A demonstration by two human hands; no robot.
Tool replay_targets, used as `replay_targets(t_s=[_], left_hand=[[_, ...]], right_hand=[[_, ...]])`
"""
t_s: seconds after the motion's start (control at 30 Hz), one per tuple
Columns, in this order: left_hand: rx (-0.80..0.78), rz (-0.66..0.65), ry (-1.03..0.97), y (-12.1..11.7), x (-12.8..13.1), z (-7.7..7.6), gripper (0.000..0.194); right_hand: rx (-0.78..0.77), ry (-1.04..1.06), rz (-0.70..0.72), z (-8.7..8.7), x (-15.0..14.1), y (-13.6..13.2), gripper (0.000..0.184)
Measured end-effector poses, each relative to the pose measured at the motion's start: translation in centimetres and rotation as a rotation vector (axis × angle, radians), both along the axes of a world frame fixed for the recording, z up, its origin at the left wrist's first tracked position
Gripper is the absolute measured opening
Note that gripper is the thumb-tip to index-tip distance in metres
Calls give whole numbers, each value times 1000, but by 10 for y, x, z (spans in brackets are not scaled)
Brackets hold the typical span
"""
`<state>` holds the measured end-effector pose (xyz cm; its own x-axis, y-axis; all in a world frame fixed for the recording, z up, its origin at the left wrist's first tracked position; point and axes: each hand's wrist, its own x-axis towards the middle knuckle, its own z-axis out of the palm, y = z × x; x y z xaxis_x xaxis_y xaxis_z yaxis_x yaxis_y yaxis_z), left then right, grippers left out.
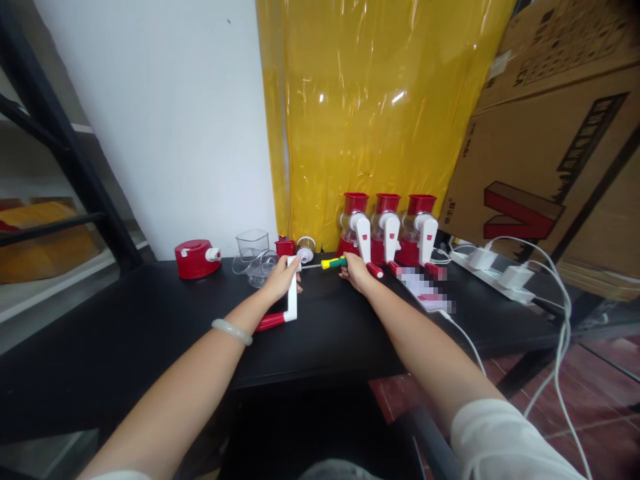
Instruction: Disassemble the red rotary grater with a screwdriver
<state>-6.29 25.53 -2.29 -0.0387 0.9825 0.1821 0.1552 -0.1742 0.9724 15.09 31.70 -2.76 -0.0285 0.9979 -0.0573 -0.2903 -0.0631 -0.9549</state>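
Note:
My left hand [280,279] is closed around the upper end of a white crank handle [292,300], whose red grip [271,321] points to the left below. In my right hand [354,270] is a screwdriver [334,263] with a yellow and green handle. Its metal shaft runs left to the top of the crank; whether the tip touches a screw is too small to tell. Behind my left hand are a clear plastic hopper [251,244], a clear rounded housing [260,267], a small red part [285,247] and a white-ended drum [306,249].
A red base [198,259] with a white knob sits at the left. Three red and white rotary graters [386,230] stand back right. A phone [423,290] on a cable lies before them, beside a power strip [493,277]. A large cardboard box [540,147] bounds the right.

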Motion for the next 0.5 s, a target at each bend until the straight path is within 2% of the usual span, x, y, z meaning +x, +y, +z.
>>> replay_targets(t_s=[0.27, 0.5], left_hand=[[-3, -7, 1, -1, 2, 2, 38], [-1, 1, 2, 0, 1, 0, 44]], right_hand=[[-17, 40, 8, 2, -2, 0, 20], [-15, 32, 1, 1, 1, 3, 24]])
